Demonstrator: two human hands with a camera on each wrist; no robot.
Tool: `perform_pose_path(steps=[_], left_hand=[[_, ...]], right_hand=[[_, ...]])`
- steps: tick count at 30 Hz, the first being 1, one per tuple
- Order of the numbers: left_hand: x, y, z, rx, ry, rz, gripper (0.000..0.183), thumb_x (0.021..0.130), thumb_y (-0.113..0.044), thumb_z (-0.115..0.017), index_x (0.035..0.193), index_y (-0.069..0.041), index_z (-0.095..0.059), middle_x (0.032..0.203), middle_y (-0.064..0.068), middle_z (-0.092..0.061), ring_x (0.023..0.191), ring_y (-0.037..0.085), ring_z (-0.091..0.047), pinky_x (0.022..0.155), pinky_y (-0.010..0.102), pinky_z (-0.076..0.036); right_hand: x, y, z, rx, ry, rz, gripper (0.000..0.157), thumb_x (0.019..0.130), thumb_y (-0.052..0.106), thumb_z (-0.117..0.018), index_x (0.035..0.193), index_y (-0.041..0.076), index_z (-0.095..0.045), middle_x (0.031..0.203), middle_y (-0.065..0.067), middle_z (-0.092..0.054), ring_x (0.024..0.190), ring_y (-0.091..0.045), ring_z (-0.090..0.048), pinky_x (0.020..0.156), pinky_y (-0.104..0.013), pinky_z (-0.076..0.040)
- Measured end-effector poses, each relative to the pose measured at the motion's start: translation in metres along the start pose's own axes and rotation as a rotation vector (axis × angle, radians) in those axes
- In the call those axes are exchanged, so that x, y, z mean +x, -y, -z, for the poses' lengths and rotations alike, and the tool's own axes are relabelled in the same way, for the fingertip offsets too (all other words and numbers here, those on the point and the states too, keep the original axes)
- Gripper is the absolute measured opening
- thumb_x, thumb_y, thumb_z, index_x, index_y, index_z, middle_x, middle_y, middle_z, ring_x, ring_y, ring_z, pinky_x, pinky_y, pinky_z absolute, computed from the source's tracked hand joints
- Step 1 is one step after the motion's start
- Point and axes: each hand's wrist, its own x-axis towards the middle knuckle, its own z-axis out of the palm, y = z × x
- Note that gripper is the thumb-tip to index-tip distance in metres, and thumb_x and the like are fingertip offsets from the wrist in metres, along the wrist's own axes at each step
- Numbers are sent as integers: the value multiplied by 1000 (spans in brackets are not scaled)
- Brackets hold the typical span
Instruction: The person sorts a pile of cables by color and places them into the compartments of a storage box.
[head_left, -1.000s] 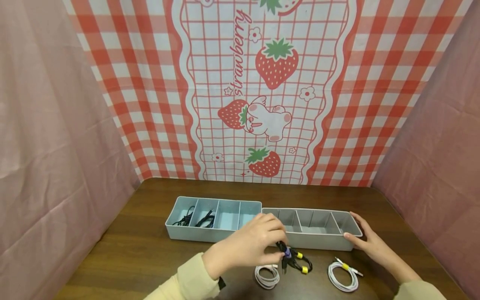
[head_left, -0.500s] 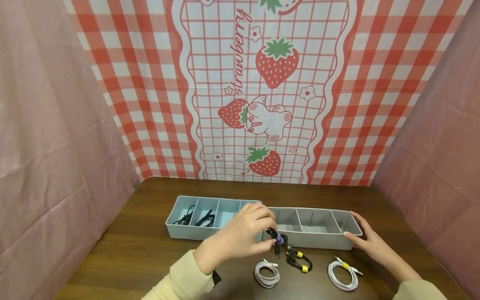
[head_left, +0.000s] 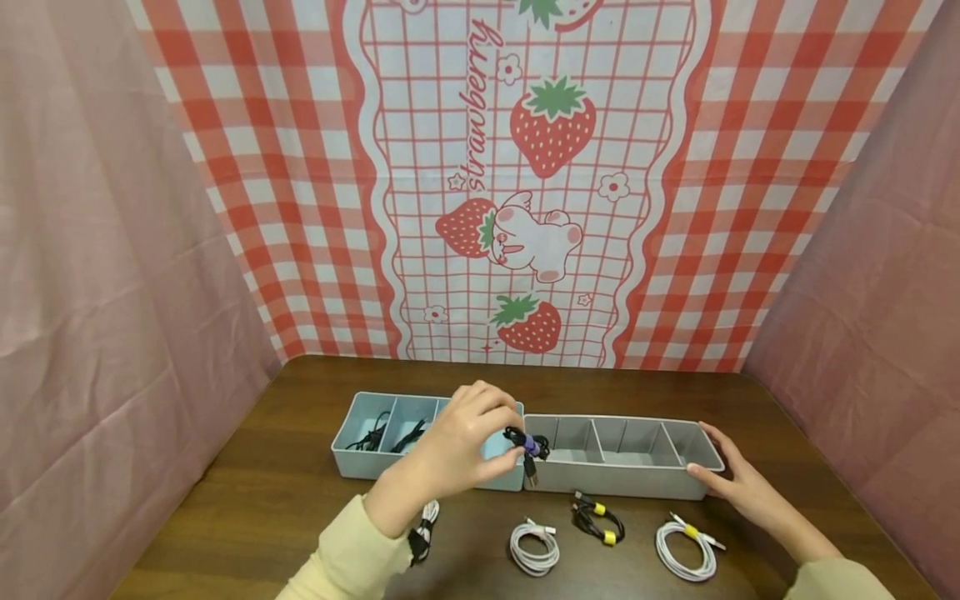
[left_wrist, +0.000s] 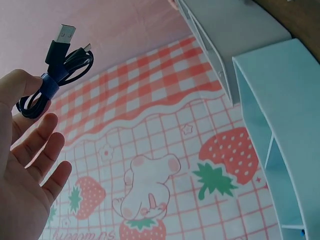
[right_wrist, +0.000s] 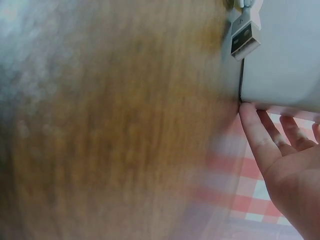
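Between thumb and forefinger, my left hand (head_left: pixel 461 442) pinches a coiled black USB cable (head_left: pixel 531 445) wrapped with a purple-blue strap. Its metal USB plug (left_wrist: pixel 65 34) sticks out in the left wrist view. The coil is held in the air near where the light-blue divided box (head_left: pixel 390 467) meets the grey divided box (head_left: pixel 615 482). My right hand (head_left: pixel 742 487) holds the grey box's right end, thumb at the front corner and fingers behind. Two black cables (head_left: pixel 369 438) lie in separate left compartments of the blue box; my left hand hides part of that box.
In front of the boxes lie a plain white coiled cable (head_left: pixel 535 572), a black cable with yellow ties (head_left: pixel 609 538), and a white cable with a yellow tie (head_left: pixel 691 532). A white-and-black cable bundle (head_left: pixel 427 521) sits beside my left wrist. A checked strawberry cloth (head_left: pixel 555 125) hangs behind the table.
My left hand has lifted the strapped black cable off to the left and up, away from the yellow-tied cable. The white-and-black bundle has come into view. My right hand has stayed put.
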Motion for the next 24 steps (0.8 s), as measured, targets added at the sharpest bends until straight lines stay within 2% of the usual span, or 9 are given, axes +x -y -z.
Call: perform_pose_path(steps=[8,14,24], left_hand=[[-3,7,6,62,-16,30,21,74,-23,-77,88,-15,-63,95,-2,-58,91,14,-52,77,31,-44],[-9,15,8,122,-30,53,23,73,-23,-79,88,-15,-64,94,-1,-58,91,15,-53,81,34,-44],[-21,30,5,149,-20,102,21,74,-22,-78,88,-15,-64,95,-1,-58,93,17,-53,82,36,-44]], right_hand=[[0,-1,0,-16,0,-2,74,96,18,-54,149,3,-4,140,-33,-21,117,-47,-38,73,-42,-54],[-1,-1,0,-4,4,-3,74,96,19,-54,149,3,-4,140,-33,-19,118,-50,-35,75,-48,-54],[-1,-2,0,-2,2,-15,74,96,18,-54,149,3,-3,141,-34,-17,120,-52,-33,75,-48,-54]])
